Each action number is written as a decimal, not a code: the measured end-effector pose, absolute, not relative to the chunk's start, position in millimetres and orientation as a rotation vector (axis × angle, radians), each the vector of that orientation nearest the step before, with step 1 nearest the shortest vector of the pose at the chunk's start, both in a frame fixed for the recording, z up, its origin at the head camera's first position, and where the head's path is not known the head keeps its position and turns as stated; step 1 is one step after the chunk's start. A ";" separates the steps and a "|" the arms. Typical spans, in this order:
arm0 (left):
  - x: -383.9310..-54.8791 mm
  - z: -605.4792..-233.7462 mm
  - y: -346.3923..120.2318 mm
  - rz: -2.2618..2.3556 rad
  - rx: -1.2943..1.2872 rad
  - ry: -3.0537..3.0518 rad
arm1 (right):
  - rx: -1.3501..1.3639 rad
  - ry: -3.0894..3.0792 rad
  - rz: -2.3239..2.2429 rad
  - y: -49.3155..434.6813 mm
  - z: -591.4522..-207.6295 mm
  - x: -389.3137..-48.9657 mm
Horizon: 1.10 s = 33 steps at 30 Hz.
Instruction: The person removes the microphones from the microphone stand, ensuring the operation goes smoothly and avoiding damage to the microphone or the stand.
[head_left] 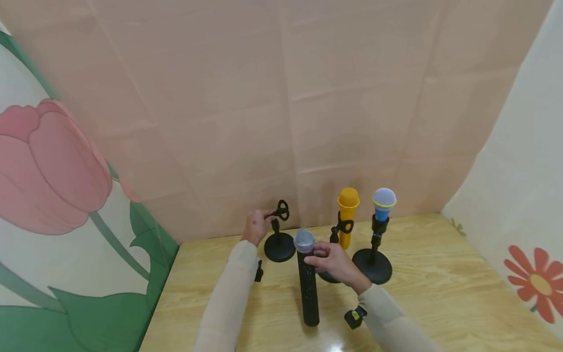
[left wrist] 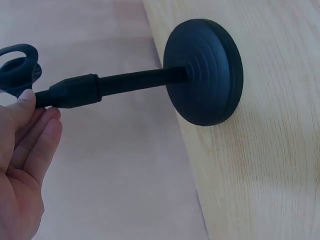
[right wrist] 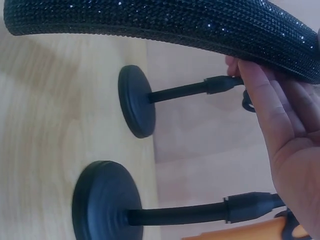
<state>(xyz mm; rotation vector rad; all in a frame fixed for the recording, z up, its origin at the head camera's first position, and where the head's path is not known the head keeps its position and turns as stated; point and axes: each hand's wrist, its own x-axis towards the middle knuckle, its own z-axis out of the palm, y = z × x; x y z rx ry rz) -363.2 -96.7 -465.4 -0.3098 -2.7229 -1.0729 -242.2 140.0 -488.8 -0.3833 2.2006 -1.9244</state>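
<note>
A black microphone stand (head_left: 279,248) with a round base stands on the table near the back wall. My left hand (head_left: 256,227) pinches its neck just below the clip (left wrist: 20,67), thumb on one side and fingers on the other. In my right hand (head_left: 336,263) is a black, glittery microphone (head_left: 309,291) with a silver mesh head, gripped just under that head. Its handle points down toward the table's front, and the right wrist view shows the sparkling handle (right wrist: 175,25) up close. The clip holds no microphone.
To the right, a yellow microphone (head_left: 349,199) sits in a second stand, partly behind my right hand. Beside it a blue and white microphone (head_left: 384,199) stands upright in a third stand (head_left: 372,266). A pink cloth wall (head_left: 246,122) rises behind the wooden table (head_left: 440,274).
</note>
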 end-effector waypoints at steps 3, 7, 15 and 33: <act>-365.1 -466.2 -97.6 -1.109 -0.300 -2.702 | -0.381 2.184 -1.936 138.4 -495.5 -243.6; -365.8 -467.0 -100.6 -1.185 -0.264 -2.686 | -0.377 2.164 -1.943 133.8 -503.6 -245.1; -366.5 -468.0 -100.3 -1.305 -0.171 -2.650 | -0.338 2.101 -1.978 127.7 -517.2 -249.7; -373.2 -467.5 -100.4 -1.271 -0.164 -2.648 | -0.249 2.118 -1.926 103.4 -528.0 -254.7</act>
